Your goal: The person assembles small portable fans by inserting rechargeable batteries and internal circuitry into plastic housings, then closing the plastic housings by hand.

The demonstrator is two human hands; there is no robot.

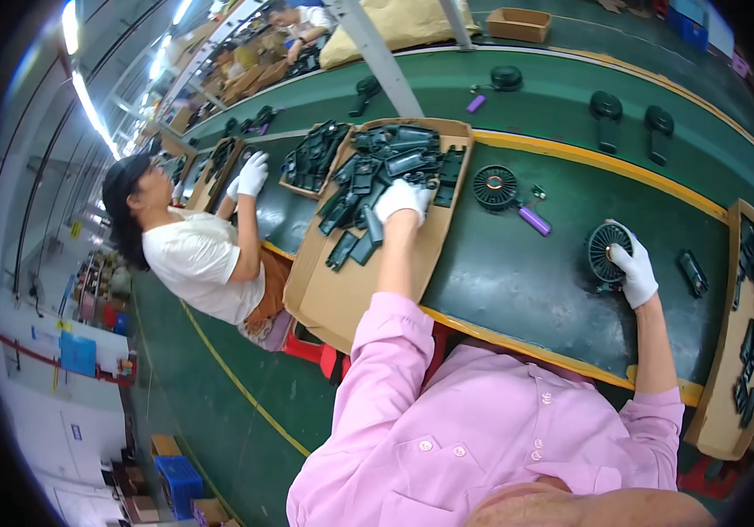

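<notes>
Reaching into the large open carton (315, 283), the left hand (402, 203), in a white glove, is at the black handle shells (365, 249) heaped there. Its fingertips are lost among the dark parts; whether this grip is grasping a shell or is released cannot be told. The right hand (637, 269), also gloved, grasps 1 round fan head (607, 249) by its right rim, over the counter (500, 263); contact with the surface cannot be confirmed.

Step in hand (judged): part selection, with the left hand at the carton and the right hand holding the fan head ready.

Next move (judged): secure 1 shell by its sides, lift it clear of the adjoining shells, and bring it across toward the fan head. Hold the fan head steady meanwhile.

Layout: another fan head (495, 187) lies between the 2 hands, with a purple cylindrical cell (533, 220) and a small circuit board (538, 191) just beside it. 1 loose dark casing (693, 273) lies to the right of the right hand. Farther right, a narrow carton (718, 417) contains more dark parts.
</notes>
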